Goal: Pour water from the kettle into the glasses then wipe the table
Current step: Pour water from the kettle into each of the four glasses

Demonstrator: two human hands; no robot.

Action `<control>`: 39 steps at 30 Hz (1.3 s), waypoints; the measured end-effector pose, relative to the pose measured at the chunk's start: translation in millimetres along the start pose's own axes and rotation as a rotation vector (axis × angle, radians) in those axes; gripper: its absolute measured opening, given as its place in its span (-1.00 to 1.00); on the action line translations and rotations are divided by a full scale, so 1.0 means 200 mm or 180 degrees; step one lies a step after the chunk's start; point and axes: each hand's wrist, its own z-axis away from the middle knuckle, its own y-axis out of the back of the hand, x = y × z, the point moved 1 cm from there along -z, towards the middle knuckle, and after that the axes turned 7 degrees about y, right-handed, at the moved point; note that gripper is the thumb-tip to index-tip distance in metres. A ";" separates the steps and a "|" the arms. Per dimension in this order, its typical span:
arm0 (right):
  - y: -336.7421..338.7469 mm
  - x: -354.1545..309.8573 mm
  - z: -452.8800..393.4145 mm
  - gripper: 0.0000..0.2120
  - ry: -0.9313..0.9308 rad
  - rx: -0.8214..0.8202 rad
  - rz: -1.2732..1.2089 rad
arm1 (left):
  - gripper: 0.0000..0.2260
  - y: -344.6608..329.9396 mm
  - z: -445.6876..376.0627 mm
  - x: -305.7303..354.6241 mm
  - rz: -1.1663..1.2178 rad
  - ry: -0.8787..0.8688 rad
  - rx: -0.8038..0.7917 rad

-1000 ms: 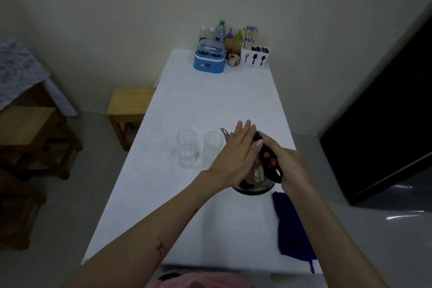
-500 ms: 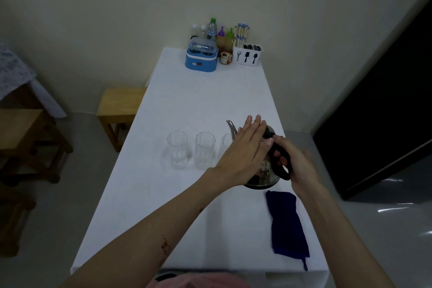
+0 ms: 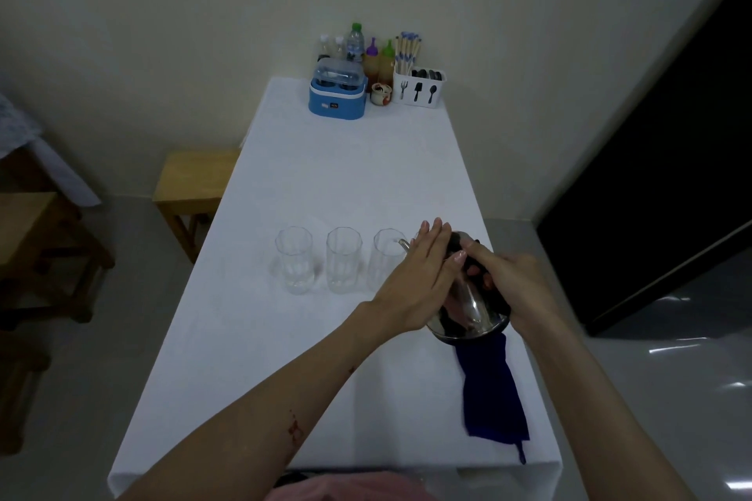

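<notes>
A long table under a white cloth point(image 3: 333, 183) runs from six o'clock to twelve o'clock. On it, at about four o'clock from its middle, one polished steel kettle with a black handle point(image 3: 468, 309) is tipped toward nine o'clock, its thin spout at the rim of the nearest glass. The right hand point(image 3: 508, 285) is clenched round the black handle; the left hand point(image 3: 419, 277) lies flat and unclenched against the kettle's lid and side, steadying it.

Judging by the two-handed hold, the kettle is heavy with water and its shiny body looks slippery, so the handle is the place to grip, with the palm only bracing the lid. Whether water is running I cannot tell.

One folded dark blue cloth point(image 3: 492, 390) lies at five o'clock, just under the kettle's base; it should be soft and limp, easy to gather anywhere.

Three clear ribbed drinking glasses point(image 3: 344, 258) stand upright in a row toward nine o'clock from the kettle, close together but apart. They look thin, light and breakable, so the spout should stay off the rim.

At twelve o'clock stand one blue lidded box point(image 3: 337, 96) and one white cutlery caddy point(image 3: 419, 87).
</notes>
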 end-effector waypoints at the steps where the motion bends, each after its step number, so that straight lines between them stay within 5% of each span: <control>1: 0.00 0.00 0.00 -0.57 0.0005 0.0020 0.0035 | -0.46 -0.01 0.00 0.00 0.0006 0.0020 0.0010; 39: 0.06 -0.08 0.00 -0.54 0.0204 -0.0139 0.0290 | -0.37 -0.05 0.01 0.06 0.0155 0.0019 0.0245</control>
